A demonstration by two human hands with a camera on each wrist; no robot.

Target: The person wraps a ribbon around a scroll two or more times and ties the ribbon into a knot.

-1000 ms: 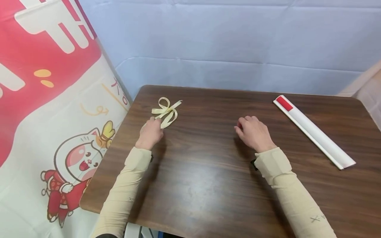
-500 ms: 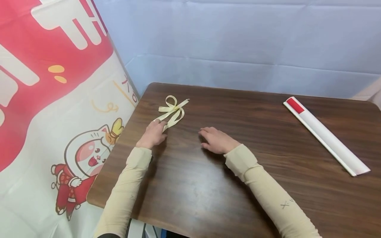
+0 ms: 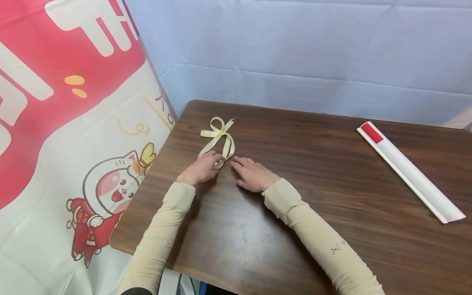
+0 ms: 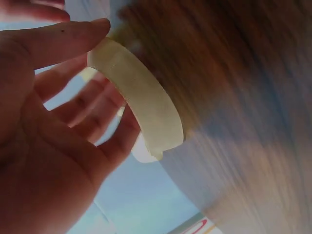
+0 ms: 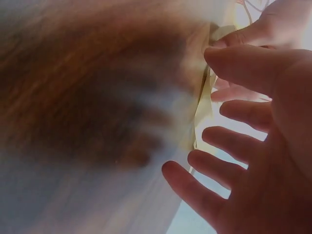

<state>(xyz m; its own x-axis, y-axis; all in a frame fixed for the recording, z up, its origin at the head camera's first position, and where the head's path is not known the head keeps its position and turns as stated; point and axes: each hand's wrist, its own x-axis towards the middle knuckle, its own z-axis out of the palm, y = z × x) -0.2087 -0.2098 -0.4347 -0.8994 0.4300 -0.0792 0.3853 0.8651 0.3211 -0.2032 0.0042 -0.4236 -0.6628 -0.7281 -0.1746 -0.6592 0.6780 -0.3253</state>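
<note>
A pale yellow ribbon (image 3: pixel 220 133) tied in a bow lies toward the back left of the brown table. My left hand (image 3: pixel 202 168) pinches one of its tails between thumb and fingers. In the left wrist view, that length of ribbon (image 4: pixel 141 97) curves away from the thumb tip. To the right of it, my right hand (image 3: pixel 253 174) hovers low over the wood, palm down. Its fingers (image 5: pixel 234 141) are spread and hold nothing, with the thumb tip close to the ribbon in the right wrist view.
A long white strip (image 3: pixel 409 170) with a red end lies slantwise on the right side of the table (image 3: pixel 313 147). Pale cloth (image 3: pixel 295 49) hangs behind the table, and a printed cartoon banner (image 3: pixel 85 123) hangs at the left.
My right hand has moved left across the table, close to the left hand, and its fingers have straightened. My left hand has shifted slightly right with the ribbon's tail. The view has turned a little left.
</note>
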